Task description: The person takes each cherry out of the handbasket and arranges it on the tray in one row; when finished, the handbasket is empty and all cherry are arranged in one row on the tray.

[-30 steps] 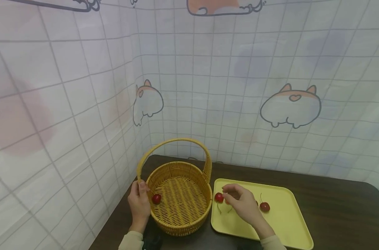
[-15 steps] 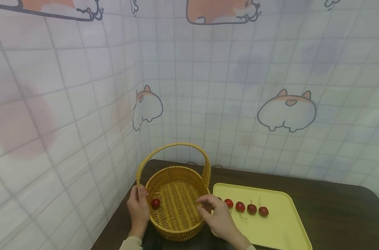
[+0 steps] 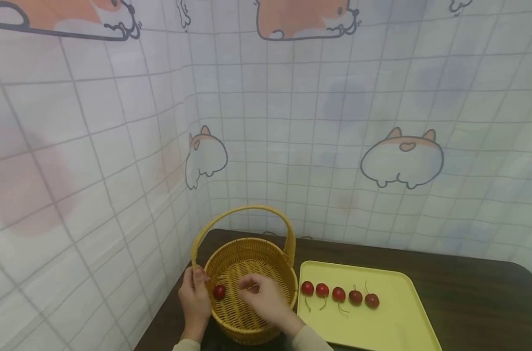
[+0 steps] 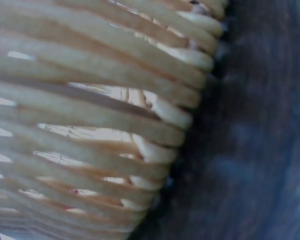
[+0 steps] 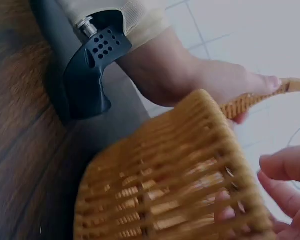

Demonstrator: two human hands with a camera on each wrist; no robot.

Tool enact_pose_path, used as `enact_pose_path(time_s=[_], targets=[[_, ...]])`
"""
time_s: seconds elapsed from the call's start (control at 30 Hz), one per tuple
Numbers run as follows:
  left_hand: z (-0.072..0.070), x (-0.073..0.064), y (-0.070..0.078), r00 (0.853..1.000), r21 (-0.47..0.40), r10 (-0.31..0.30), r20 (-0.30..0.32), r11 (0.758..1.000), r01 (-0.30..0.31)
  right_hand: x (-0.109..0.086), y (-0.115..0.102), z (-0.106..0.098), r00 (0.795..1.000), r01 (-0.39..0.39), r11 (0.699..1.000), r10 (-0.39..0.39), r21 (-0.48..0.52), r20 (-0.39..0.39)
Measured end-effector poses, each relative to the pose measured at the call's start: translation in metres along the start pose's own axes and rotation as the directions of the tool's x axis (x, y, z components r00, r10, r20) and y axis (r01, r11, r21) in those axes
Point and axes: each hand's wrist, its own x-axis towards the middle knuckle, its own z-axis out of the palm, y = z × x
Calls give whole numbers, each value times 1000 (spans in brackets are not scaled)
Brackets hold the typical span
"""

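A round yellow wicker basket (image 3: 248,336) with a tall hoop handle (image 3: 257,208) stands on the table. My left hand (image 3: 195,297) grips the handle's left foot by the rim; the right wrist view also shows this left hand (image 5: 230,82) around the handle. One dark red cherry (image 3: 219,292) lies inside the basket near its left wall. Over the basket's opening hovers my right hand (image 3: 263,297), thumb and index finger apart, no fruit showing between them. In the right wrist view, the fingers of this right hand (image 5: 290,195) appear beyond the basket rim.
A yellow tray (image 3: 380,326) lies close to the basket's right side, bearing several stemmed cherries (image 3: 338,294) in a row. White grid-patterned curtains (image 3: 314,146) hang behind and left of the dark wooden table (image 3: 476,302). Wicker wall (image 4: 90,125) fills most of the left wrist view.
My right hand has moved left from the cherries on the tray to above the basket, uncovering the whole row. The left hand keeps its grip on the handle.
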Motion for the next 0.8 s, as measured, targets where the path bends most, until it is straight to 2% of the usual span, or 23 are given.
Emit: enact_pose_path(time_s=[0.1,0.23,0.3,0.4,0.5,0.63,0.8], targets=[[1,0,0,1000,-10,10,5,1000,-10,7,1,7,996,-86,994,87,70,-5],[5,0,-19,1000,10,26,-11,1000,-26,16,4,14,983,-184,972,184,143,17],[7,-1,-30,999,35,41,-23,999,-40,20,4,18,978,-207,973,206,104,15],[8,-1,-40,998,70,56,-40,996,-53,25,4,23,984,-178,983,178,-38,2],[8,-2,-41,997,72,70,-44,995,-67,26,2,30,992,-122,979,125,-163,10],[8,0,-41,994,55,98,-46,994,-96,29,1,39,995,-75,974,87,-212,50],[8,1,-41,993,51,106,-47,993,-103,35,4,44,989,-53,952,92,-300,117]])
